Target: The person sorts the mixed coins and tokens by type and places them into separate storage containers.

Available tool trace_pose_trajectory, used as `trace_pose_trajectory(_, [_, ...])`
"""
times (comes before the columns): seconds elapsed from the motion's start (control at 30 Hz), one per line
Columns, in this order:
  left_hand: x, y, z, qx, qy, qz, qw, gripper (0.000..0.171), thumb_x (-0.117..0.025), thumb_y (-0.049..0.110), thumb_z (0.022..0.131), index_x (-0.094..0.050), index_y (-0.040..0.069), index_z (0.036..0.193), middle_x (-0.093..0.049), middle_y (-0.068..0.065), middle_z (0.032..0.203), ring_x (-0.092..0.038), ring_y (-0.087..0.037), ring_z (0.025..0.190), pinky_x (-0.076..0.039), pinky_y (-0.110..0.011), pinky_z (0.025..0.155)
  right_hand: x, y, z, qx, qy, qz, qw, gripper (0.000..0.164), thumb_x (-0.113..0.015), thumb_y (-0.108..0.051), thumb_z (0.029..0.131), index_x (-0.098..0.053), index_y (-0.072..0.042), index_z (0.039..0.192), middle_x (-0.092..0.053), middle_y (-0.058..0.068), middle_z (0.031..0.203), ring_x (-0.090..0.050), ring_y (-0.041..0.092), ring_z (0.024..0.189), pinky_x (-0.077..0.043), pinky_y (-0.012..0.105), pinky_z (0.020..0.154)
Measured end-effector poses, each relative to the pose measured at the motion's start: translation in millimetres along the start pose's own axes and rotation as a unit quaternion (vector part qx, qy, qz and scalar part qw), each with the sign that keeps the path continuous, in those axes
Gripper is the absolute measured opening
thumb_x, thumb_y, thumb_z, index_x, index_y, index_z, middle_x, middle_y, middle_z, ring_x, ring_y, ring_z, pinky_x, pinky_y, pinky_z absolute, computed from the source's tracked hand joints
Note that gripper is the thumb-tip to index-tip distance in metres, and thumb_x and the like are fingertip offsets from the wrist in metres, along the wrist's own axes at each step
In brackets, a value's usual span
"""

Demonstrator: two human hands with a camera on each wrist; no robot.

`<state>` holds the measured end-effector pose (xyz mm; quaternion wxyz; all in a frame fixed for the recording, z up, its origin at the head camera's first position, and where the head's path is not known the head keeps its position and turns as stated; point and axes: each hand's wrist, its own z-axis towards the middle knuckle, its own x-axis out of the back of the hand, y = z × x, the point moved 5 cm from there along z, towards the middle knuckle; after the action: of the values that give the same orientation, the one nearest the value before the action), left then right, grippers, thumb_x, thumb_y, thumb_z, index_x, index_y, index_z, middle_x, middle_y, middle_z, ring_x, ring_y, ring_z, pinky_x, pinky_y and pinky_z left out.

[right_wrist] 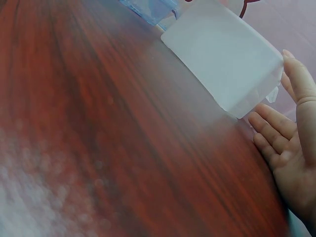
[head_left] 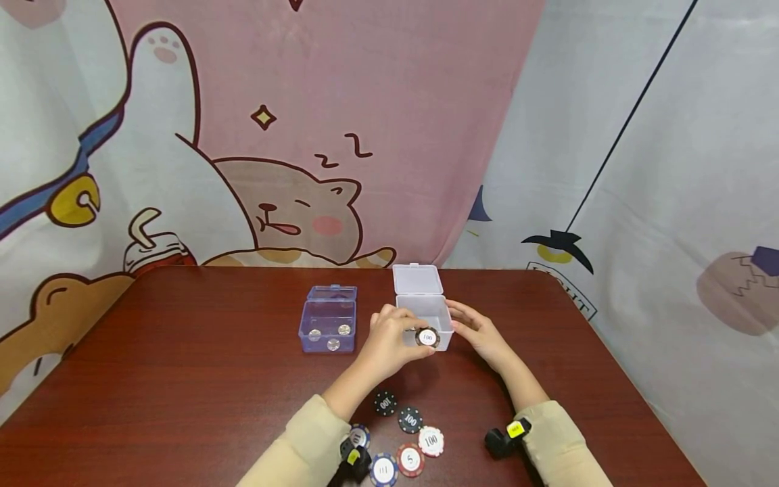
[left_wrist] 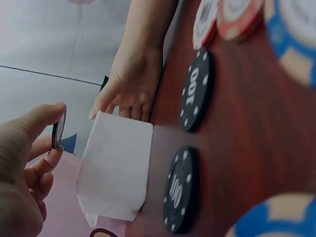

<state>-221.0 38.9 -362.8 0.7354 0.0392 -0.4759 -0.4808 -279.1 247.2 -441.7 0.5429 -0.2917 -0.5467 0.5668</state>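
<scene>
My left hand pinches a poker chip with a dark rim and a white centre marked 100. It holds the chip over the front part of a white translucent box, whose lid stands raised at the back. In the left wrist view, the chip is on edge between thumb and fingers. My right hand rests its fingertips against the box's right side. Seen from the right wrist, the thumb lies at the corner of the box, with the other fingers relaxed beside it.
A blue translucent box, lid up, stands to the left with several small shiny round pieces inside. Nearer me on the brown table lie two black chips, a white chip, a red chip and blue chips.
</scene>
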Motion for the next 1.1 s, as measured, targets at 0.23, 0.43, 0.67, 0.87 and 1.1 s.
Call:
trace_pose_trajectory(0.23, [3.0,-11.6,8.9,0.023,0.009,0.007,0.9997,0.037,-0.086,0.027,0.069,-0.076,0.01,0.1,-0.065,0.001,0.09,-0.048,-0.018,0.09,-0.031,-0.039,0.077,1,1,0,-0.008,0.001,-0.009,1.0,0.047,-0.058,-0.014,0.096,-0.046,-0.007,0.141,-0.052,0.02,0.134,-0.055,0.023,0.114,-0.044,0.027,0.09])
trace_pose_trajectory(0.43, [2.0,-22.3,17.0,0.052,0.004,0.02,0.9984,0.037,-0.085,0.028,0.071,-0.076,0.01,0.102,-0.065,0.0,0.095,-0.047,-0.019,0.091,-0.031,-0.039,0.077,0,3,1,-0.018,0.001,-0.002,1.0,0.048,-0.058,-0.011,0.096,-0.045,-0.006,0.142,-0.05,0.021,0.135,-0.05,0.034,0.119,-0.044,0.025,0.089])
trace_pose_trajectory(0.67, [-1.8,-35.9,25.2,0.082,0.014,0.012,0.9965,0.038,-0.085,0.025,0.071,-0.075,0.008,0.103,-0.066,-0.003,0.097,-0.048,-0.022,0.091,-0.031,-0.041,0.078,-3,-9,0,-0.017,-0.005,0.01,1.0,0.048,-0.054,-0.001,0.096,-0.041,0.003,0.142,-0.048,0.028,0.135,-0.047,0.041,0.121,-0.044,0.023,0.087])
trace_pose_trajectory(0.87, [-6.9,-46.9,26.3,0.108,0.006,0.019,0.994,0.039,-0.085,0.025,0.07,-0.075,0.008,0.104,-0.066,-0.002,0.099,-0.048,-0.022,0.092,-0.031,-0.041,0.079,-8,-27,-4,-0.016,-0.008,0.001,1.0,0.047,-0.053,0.0,0.096,-0.039,0.007,0.14,-0.047,0.031,0.134,-0.046,0.043,0.121,-0.044,0.023,0.087])
trace_pose_trajectory(1.1, [-12.5,-53.2,31.4,0.122,0.001,0.033,0.992,0.039,-0.085,0.025,0.071,-0.075,0.01,0.106,-0.066,-0.001,0.101,-0.048,-0.022,0.094,-0.032,-0.041,0.078,-6,-26,-4,-0.025,-0.004,0.002,1.0,0.048,-0.054,-0.002,0.096,-0.041,0.003,0.141,-0.048,0.028,0.135,-0.047,0.041,0.121,-0.044,0.023,0.087])
